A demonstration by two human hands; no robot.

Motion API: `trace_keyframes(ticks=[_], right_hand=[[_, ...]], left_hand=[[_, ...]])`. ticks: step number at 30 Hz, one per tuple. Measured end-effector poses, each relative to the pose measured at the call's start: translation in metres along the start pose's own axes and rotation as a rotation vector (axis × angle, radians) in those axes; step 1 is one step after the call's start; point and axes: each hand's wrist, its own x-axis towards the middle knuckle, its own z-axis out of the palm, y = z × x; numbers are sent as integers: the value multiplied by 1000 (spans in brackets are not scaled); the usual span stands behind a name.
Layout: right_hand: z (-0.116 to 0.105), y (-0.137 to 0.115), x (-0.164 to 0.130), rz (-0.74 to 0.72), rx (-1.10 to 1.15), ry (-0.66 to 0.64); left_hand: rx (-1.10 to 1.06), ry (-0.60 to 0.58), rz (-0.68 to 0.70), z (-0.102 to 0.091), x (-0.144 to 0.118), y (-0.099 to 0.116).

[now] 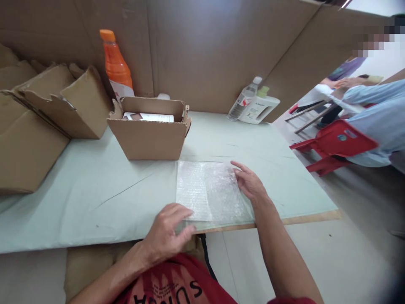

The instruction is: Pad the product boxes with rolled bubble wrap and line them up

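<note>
A clear bubble wrap sheet (202,192) lies flat on the pale green tabletop, close to its front edge. My left hand (169,228) is at the sheet's near left corner, thumb and fingers apart, with the fingertips over the edge. At the sheet's right side, my right hand (248,179) has its index finger stretched out and its other fingers bent; it touches or hovers just over the wrap, I cannot tell which. Neither hand grips anything that I can see. Directly behind the sheet stands an open cardboard box (153,139) with a white printed packet (148,117) inside.
Larger cardboard boxes (34,147) stand at the left. An orange bottle (117,63) is behind the small box. A clear plastic bottle (245,101) and a white jug (259,109) stand at the back right. Beyond the table, a person sits on a red chair (343,139).
</note>
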Motion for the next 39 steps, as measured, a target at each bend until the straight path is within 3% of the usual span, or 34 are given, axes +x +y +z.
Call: trace_keyframes(ticks=[2,4,9,13,18,22,24,26,29,31,35,39], right_hand=[[-14,0,-8,60,-2,32],[-18,3,-21,51,-84,37],[1,20,-41,-164,-545,24],[20,26,-45,-281,-740,56],[31,26,-53,-302,-909,-75],[35,20,-60,-617,-1075,166],[45,18,-64,-765,-1083,192],[59,19,-67,-838,-1102,31],[75,28,-66,-833,-1193,-358],[69,34,-64,-768,-1236,-415],[27,35,-77,-662,-1170,-141],[-1,33,-118,-625,-1163,-228]], left_hand=[[144,107,-111,-5,2,-15],[282,112,-201,-6,5,-27],[629,-129,-304,15,15,-40],[667,-178,-283,24,18,-36],[574,-112,-213,-9,-8,-24],[530,-72,-189,-37,-24,-16],[520,-72,-125,-39,-21,-15],[498,-123,-42,-34,-14,-18],[444,-258,-3,-25,-7,-27],[396,-311,-18,-25,-8,-35],[292,-288,-23,-37,-21,-44],[258,-279,8,-47,-31,-44]])
